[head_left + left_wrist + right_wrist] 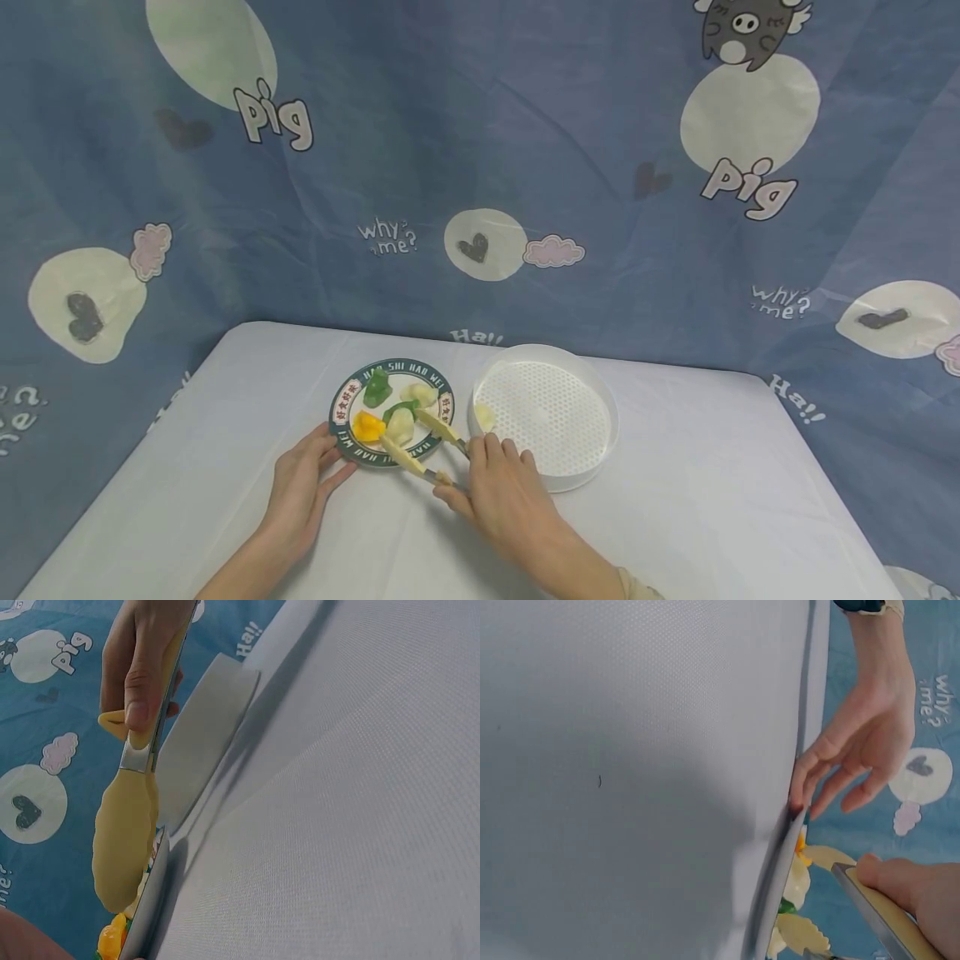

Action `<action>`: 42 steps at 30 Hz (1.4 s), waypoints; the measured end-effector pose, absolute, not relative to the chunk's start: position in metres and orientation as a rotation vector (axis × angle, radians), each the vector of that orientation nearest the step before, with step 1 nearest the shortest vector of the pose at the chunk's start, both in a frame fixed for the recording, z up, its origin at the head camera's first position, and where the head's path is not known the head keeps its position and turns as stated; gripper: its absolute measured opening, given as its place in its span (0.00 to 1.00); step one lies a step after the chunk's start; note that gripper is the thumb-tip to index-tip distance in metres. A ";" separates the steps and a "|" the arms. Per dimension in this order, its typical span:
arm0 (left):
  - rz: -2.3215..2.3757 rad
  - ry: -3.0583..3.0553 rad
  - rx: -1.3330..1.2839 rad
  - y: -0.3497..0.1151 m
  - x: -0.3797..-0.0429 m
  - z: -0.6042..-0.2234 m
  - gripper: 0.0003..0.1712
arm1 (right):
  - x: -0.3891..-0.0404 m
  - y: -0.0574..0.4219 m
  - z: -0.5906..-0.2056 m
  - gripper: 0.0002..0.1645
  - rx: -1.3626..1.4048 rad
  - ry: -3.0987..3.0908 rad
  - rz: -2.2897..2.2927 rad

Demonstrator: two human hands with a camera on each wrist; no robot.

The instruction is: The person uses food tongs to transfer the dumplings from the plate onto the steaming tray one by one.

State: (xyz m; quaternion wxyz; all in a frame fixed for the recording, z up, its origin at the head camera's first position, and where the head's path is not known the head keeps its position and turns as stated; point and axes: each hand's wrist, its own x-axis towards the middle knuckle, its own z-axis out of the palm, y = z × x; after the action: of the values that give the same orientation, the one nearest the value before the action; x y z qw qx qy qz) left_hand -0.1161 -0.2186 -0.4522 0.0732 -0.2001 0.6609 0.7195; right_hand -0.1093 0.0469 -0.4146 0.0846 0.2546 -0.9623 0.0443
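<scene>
Tongs with pale yellow tips (pixel 401 455) and metal arms are gripped by my right hand (pixel 513 492), thumb and fingers on opposite arms. The tips stand apart over the plate, on either side of a pale dumpling-shaped piece (pixel 401 426). My left hand (pixel 300 487) holds the near-left rim of the round, green-edged plate (pixel 347 446) between thumb and fingers. On it also lie a yellow-orange piece (pixel 368 427), a green piece (pixel 377 387) and another pale piece (pixel 420 394). In the left wrist view, one yellow tip (pixel 124 840) shows above the plate edge.
A round white tray (pixel 551 408) with a perforated bottom and raised wall stands right of the plate. One pale piece (pixel 485 417) lies inside its left wall. White cloth (pixel 712 492) covers the table, and a blue printed curtain (pixel 420 167) hangs behind.
</scene>
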 end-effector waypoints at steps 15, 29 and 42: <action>2.189 1.977 -0.610 -0.218 -0.117 -0.452 0.39 | -0.108 0.039 -0.418 0.36 0.759 -2.854 0.065; 2.198 1.958 -0.616 -0.218 -0.116 -0.452 0.39 | -0.109 0.038 -0.419 0.32 0.763 -2.895 0.111; 2.192 1.962 -0.604 -0.218 -0.117 -0.452 0.39 | -0.111 0.039 -0.420 0.30 0.770 -2.837 0.024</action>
State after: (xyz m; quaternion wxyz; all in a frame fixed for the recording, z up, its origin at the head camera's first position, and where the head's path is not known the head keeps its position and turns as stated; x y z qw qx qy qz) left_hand -0.1167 -0.2182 -0.4525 0.0690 -0.2008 0.6518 0.7280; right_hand -0.1106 0.0388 -0.4204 0.1008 0.2608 -0.9601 0.0082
